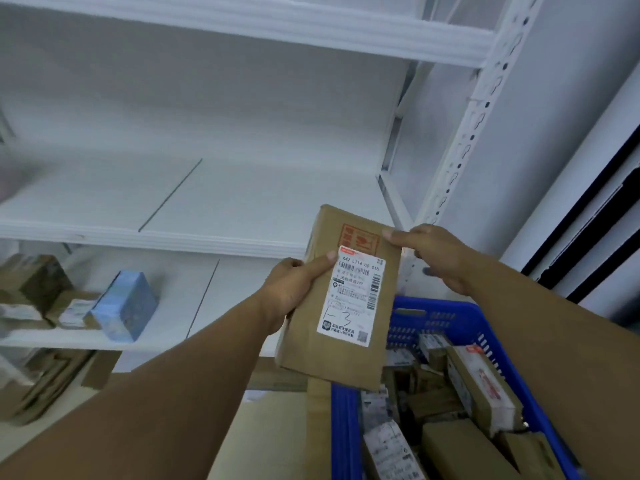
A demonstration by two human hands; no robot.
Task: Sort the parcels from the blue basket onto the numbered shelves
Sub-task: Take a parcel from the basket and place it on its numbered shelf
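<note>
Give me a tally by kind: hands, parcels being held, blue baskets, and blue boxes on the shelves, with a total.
Hands: 2, the left hand and the right hand
Parcels held: 1, the brown parcel
Blue baskets: 1, the blue basket
Blue boxes on shelves: 1, the blue box
Total: 5

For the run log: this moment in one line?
left hand: grips cardboard parcel | right hand: holds its top corner | label: handwritten 1-3 | blue basket: parcels remain
</note>
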